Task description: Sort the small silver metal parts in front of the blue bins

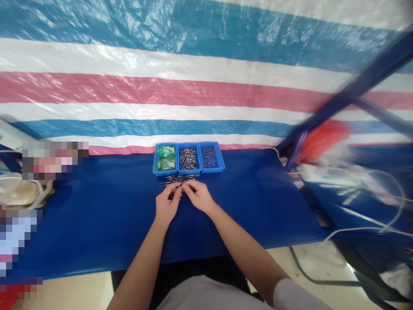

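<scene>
My left hand (167, 203) and my right hand (199, 197) meet fingertip to fingertip over the blue table, just in front of a loose pile of thin metal rods (174, 178). Both hands are closed in a pinch. Whatever sits between the fingers is too small and hidden to name, though the pile's nearest rods lie right by the fingertips. Behind the pile stand three joined blue bins. The left bin (155, 167) holds green-tinted plastic packets (166, 163), the middle bin (188, 172) many thin metal pieces, and the right bin (220, 165) a sparser scatter of similar pieces.
The blue table (106, 215) runs up to a striped plastic sheet (193, 92). At the right are a blue metal frame post (322, 101), a blurred red bag (325, 140) and a white cable (351, 229). A beige bundle (24, 191) lies at the left edge, near blurred-out patches.
</scene>
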The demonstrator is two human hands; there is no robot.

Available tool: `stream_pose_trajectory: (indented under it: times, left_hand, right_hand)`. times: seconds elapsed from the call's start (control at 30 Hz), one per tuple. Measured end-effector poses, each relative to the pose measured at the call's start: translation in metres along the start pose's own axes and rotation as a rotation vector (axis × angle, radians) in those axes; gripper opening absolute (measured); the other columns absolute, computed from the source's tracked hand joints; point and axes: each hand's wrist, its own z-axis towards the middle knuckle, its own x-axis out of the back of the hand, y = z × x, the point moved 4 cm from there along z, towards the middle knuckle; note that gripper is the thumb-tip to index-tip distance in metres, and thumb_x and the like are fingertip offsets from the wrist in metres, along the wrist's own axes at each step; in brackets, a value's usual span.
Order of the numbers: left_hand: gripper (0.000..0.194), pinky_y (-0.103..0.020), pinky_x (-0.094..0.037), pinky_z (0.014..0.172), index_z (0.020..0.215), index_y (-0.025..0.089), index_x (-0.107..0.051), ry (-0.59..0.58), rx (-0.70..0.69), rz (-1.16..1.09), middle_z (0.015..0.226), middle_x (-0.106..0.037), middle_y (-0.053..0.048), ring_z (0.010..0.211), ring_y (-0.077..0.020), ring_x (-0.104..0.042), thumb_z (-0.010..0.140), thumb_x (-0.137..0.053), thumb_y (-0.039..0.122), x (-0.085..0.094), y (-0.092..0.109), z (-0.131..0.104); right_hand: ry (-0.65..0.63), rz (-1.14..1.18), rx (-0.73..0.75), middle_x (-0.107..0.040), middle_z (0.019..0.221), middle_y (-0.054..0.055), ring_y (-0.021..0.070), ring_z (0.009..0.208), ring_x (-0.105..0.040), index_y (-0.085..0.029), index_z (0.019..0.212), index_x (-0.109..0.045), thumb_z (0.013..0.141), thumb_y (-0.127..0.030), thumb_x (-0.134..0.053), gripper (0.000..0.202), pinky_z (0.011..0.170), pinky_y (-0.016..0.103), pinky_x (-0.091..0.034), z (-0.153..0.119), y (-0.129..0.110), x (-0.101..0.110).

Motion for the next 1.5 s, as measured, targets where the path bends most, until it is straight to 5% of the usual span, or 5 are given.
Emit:
stream_pose_trajectory:
  times: [0.3,0.57,0.8,1.0,1.5]
  left_hand:
    - [0.026,-0.024,-0.056,0.065,0.101,0.020,-0.066,0.018,0.024,0.078,0.072,-0.070,0.001,0.061,-0.0119,-0.067,0.091,-0.057,0.043,0.002,0.001,0.001]
    - [0.024,-0.024,-0.053,0.066,0.094,0.020,-0.068,0.027,0.018,0.100,0.069,-0.068,0.001,0.061,-0.0119,-0.066,0.090,-0.060,0.042,0.003,0.002,0.001]
    - [0.026,-0.024,-0.054,0.064,0.100,0.019,-0.069,-0.005,-0.009,-0.009,0.074,-0.069,0.000,0.061,-0.0122,-0.065,0.090,-0.059,0.040,0.003,0.001,0.000]
    - [0.026,-0.022,-0.050,0.062,0.104,0.021,-0.069,-0.024,-0.060,0.074,0.067,-0.064,0.003,0.057,-0.0102,-0.059,0.087,-0.063,0.040,0.000,0.004,0.000]
    - [0.031,-0.025,-0.057,0.067,0.108,0.020,-0.068,-0.023,0.018,0.041,0.076,-0.071,-0.001,0.064,-0.0127,-0.068,0.091,-0.058,0.043,0.000,0.001,0.000]
  right_hand:
    - [0.057,0.015,0.055,-0.072,0.091,0.005,0.0154,0.075,-0.064,-0.022,0.103,-0.072,0.091,-0.028,-0.062,0.017,0.063,0.027,-0.051,0.000,-0.005,0.001]
    - [0.097,-0.023,0.146,-0.071,0.096,0.007,0.0184,0.091,-0.066,-0.024,0.092,-0.076,0.089,-0.027,-0.066,0.011,0.069,0.028,-0.055,0.000,-0.005,0.002]
    - [0.083,0.110,-0.058,-0.074,0.087,0.005,0.0142,0.067,-0.064,-0.020,0.089,-0.074,0.083,-0.032,-0.070,0.014,0.063,0.027,-0.054,0.001,-0.001,0.003]
    - [0.052,0.312,-0.195,-0.074,0.083,0.005,0.0163,0.070,-0.067,-0.019,0.093,-0.071,0.078,-0.042,-0.073,0.028,0.063,0.028,-0.055,0.002,0.010,-0.002]
    - [0.055,0.279,-0.197,-0.072,0.080,0.004,0.0158,0.070,-0.065,-0.018,0.083,-0.070,0.081,-0.044,-0.071,0.026,0.067,0.028,-0.054,0.000,0.013,-0.001]
